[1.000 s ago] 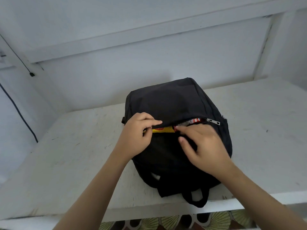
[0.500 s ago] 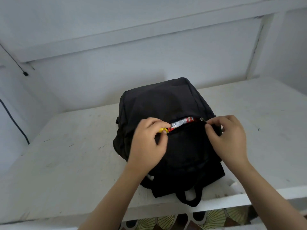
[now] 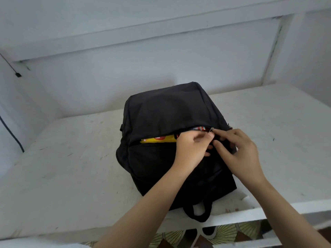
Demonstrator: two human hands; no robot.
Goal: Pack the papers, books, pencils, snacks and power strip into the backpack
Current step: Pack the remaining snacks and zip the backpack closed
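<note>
The backpack (image 3: 166, 111) hides most of the snack packets (image 3: 157, 139).

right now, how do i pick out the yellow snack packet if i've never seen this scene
A black backpack lies on the white table, with an unzipped slit across its middle. The yellow packet peeks from the slit's left part, beside the left hand; it is the only bright yellow thing, unlike the red packet to its right.
</note>
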